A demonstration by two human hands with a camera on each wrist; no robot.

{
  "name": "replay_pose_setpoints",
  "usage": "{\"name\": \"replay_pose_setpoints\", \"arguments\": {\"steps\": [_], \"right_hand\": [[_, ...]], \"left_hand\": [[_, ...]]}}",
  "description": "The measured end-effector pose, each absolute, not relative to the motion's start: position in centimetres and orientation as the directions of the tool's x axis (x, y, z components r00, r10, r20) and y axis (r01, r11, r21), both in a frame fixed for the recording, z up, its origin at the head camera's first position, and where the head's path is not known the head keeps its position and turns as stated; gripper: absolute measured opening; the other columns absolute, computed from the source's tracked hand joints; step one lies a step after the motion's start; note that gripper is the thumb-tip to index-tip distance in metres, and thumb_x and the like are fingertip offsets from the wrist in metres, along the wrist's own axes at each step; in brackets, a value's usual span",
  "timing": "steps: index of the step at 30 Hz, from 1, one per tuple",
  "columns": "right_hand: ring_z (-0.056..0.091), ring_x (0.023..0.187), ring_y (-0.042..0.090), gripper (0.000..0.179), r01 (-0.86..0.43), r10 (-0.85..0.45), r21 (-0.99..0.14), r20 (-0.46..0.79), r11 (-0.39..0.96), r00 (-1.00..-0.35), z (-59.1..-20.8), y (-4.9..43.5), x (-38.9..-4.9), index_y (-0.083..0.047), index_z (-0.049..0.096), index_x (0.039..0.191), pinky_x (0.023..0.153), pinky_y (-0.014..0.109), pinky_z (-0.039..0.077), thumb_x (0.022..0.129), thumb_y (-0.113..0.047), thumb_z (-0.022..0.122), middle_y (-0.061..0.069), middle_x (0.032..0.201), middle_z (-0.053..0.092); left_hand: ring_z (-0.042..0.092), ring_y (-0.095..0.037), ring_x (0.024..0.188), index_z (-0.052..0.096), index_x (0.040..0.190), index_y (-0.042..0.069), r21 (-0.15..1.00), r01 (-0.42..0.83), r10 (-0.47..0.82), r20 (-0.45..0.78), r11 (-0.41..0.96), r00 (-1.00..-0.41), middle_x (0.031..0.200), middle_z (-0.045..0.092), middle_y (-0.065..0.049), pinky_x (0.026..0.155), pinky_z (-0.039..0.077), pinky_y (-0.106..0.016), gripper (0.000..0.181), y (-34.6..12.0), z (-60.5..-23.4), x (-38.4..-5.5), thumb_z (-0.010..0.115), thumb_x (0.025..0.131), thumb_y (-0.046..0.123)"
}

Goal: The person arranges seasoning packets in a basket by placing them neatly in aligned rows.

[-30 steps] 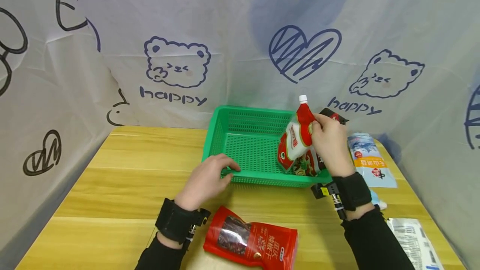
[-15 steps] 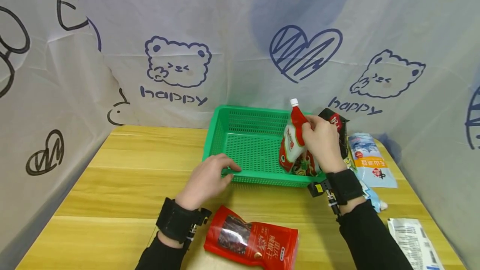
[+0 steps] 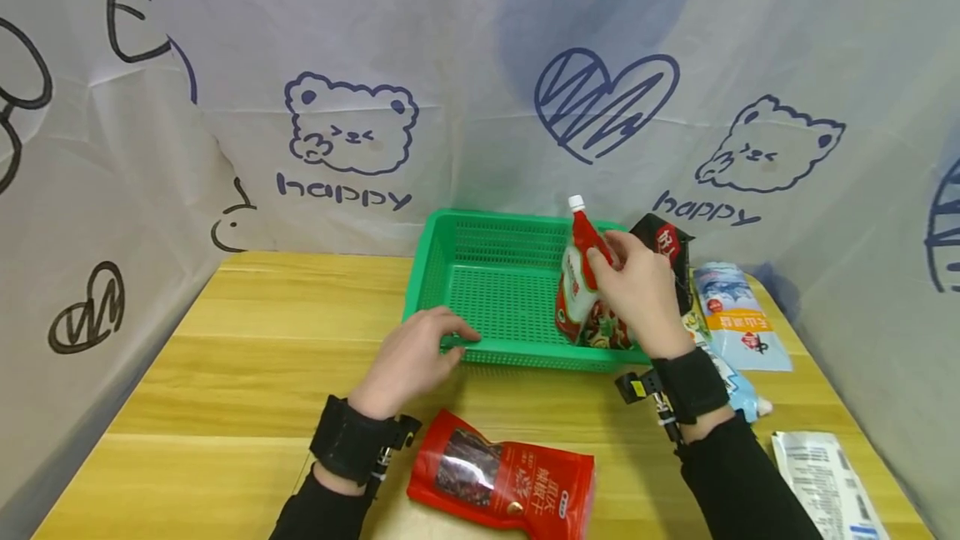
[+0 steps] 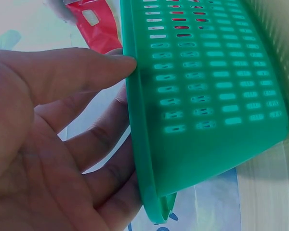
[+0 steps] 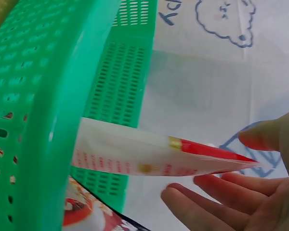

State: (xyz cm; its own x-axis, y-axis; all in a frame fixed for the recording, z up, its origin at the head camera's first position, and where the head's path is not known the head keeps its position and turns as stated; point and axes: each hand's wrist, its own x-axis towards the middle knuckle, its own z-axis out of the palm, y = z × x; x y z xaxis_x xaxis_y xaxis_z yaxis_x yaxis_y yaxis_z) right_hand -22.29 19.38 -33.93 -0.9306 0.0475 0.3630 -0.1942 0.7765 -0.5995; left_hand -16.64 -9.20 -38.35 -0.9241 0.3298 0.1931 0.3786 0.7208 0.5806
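Note:
My left hand [image 3: 408, 361] pinches the near rim of a green plastic basket [image 3: 422, 282]; in the left wrist view the thumb [image 4: 101, 70] presses the rim from one side, the fingers from the other. Inside the basket's right part a red-and-white spouted pouch [image 3: 576, 294] with a white cap stands nearly upright, tilted slightly left. Around its upper edge is my right hand [image 3: 641, 294]. The right wrist view has its thumb [image 5: 262, 137] clear of the pouch and its fingers spread below. A packet with a food picture [image 3: 606, 330] lies beside the pouch, partly hidden.
A black packet [image 3: 667, 247] sits at the basket's right end. Right of the basket lie a blue-and-orange packet [image 3: 738, 315] and a light blue pouch [image 3: 738, 390]. Nearer are a white printed packet [image 3: 825, 482] and a red bag of dried chillies [image 3: 525, 477]. A drawn-on cloth hangs behind.
My right hand has moved left and slightly down with the pouch, and its fingers have now loosened from it. The left hand stays on the rim.

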Motion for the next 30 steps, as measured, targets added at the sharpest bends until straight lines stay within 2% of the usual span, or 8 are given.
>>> {"name": "replay_pose_setpoints", "arguments": {"steps": [3, 5, 8, 10, 13, 18, 22, 30], "right_hand": [[0.070, 0.081, 0.033, 0.049, -0.264, 0.043, -0.591, 0.454, 0.762, -0.890, -33.9, 19.4, -21.3, -0.003, 0.057, 0.144, 0.059, 0.040, 0.052, 0.104, -0.029, 0.062, 0.024, 0.122, 0.070], [0.068, 0.103, 0.035, 0.049, -0.347, 0.029, -0.571, 0.547, 0.744, -0.837, -34.1, 19.4, -20.6, -0.002, 0.056, 0.145, 0.077, 0.045, 0.057, 0.102, -0.024, 0.065, 0.022, 0.132, 0.066], [0.060, 0.125, 0.035, 0.047, -0.500, -0.016, -0.503, 0.694, 0.705, -0.720, -34.6, 19.3, -19.2, 0.000, 0.057, 0.143, 0.102, 0.049, 0.051, 0.099, -0.012, 0.067, 0.020, 0.141, 0.060], [0.057, 0.131, 0.034, 0.043, -0.587, -0.052, -0.443, 0.768, 0.678, -0.638, -35.1, 19.2, -18.2, 0.001, 0.062, 0.138, 0.112, 0.044, 0.046, 0.096, -0.006, 0.068, 0.018, 0.141, 0.061], [0.064, 0.119, 0.033, 0.037, -0.677, -0.140, -0.372, 0.806, 0.634, -0.575, -36.2, 19.3, -17.1, 0.000, 0.068, 0.128, 0.106, 0.034, 0.049, 0.092, -0.001, 0.070, 0.017, 0.129, 0.068], [0.069, 0.111, 0.029, 0.028, -0.693, -0.368, -0.337, 0.657, 0.638, -0.658, -38.5, 19.5, -16.3, -0.006, 0.074, 0.120, 0.094, 0.041, 0.057, 0.093, -0.007, 0.076, 0.011, 0.119, 0.074], [0.071, 0.107, 0.025, 0.024, -0.637, -0.443, -0.330, 0.500, 0.697, -0.744, -40.1, 19.8, -16.3, -0.013, 0.076, 0.119, 0.089, 0.045, 0.060, 0.096, -0.018, 0.076, 0.005, 0.117, 0.075], [0.074, 0.105, 0.024, 0.033, -0.648, -0.505, -0.308, 0.433, 0.696, -0.747, -41.8, 20.3, -16.6, -0.017, 0.074, 0.130, 0.086, 0.043, 0.061, 0.097, -0.019, 0.076, 0.003, 0.122, 0.075]], "left_hand": [[0.066, -0.028, 0.113, 0.081, 0.106, 0.015, 0.585, 0.377, 0.326, 0.196, 0.718, -0.925, 0.114, 0.072, -0.002, 0.094, 0.057, -0.046, 0.024, -9.3, -38.5, -16.6, 0.079, 0.088, 0.000], [0.067, -0.027, 0.112, 0.081, 0.105, 0.015, 0.585, 0.375, 0.323, 0.197, 0.719, -0.926, 0.113, 0.073, -0.002, 0.093, 0.057, -0.045, 0.023, -9.4, -38.6, -16.5, 0.079, 0.087, -0.001], [0.067, -0.027, 0.109, 0.081, 0.105, 0.015, 0.581, 0.378, 0.328, 0.196, 0.721, -0.924, 0.111, 0.073, -0.002, 0.092, 0.057, -0.045, 0.023, -9.5, -38.6, -16.5, 0.080, 0.087, -0.001], [0.067, -0.027, 0.109, 0.081, 0.105, 0.014, 0.577, 0.387, 0.334, 0.200, 0.720, -0.921, 0.111, 0.073, -0.002, 0.091, 0.058, -0.045, 0.023, -9.5, -38.6, -16.5, 0.079, 0.087, -0.001], [0.067, -0.027, 0.109, 0.081, 0.105, 0.014, 0.573, 0.402, 0.345, 0.212, 0.714, -0.914, 0.112, 0.073, -0.003, 0.090, 0.058, -0.044, 0.023, -9.4, -38.6, -16.6, 0.079, 0.087, -0.001], [0.068, -0.027, 0.109, 0.081, 0.106, 0.014, 0.585, 0.402, 0.347, 0.209, 0.704, -0.914, 0.115, 0.073, -0.003, 0.089, 0.059, -0.044, 0.024, -9.4, -38.4, -16.9, 0.078, 0.088, -0.001], [0.069, -0.027, 0.108, 0.082, 0.105, 0.014, 0.598, 0.396, 0.347, 0.202, 0.696, -0.916, 0.114, 0.073, -0.003, 0.091, 0.058, -0.044, 0.023, -9.5, -38.4, -17.0, 0.078, 0.088, -0.001], [0.068, -0.027, 0.112, 0.082, 0.107, 0.016, 0.611, 0.389, 0.352, 0.186, 0.690, -0.917, 0.116, 0.073, -0.002, 0.096, 0.057, -0.046, 0.023, -9.7, -38.5, -17.0, 0.078, 0.090, 0.001]]}}
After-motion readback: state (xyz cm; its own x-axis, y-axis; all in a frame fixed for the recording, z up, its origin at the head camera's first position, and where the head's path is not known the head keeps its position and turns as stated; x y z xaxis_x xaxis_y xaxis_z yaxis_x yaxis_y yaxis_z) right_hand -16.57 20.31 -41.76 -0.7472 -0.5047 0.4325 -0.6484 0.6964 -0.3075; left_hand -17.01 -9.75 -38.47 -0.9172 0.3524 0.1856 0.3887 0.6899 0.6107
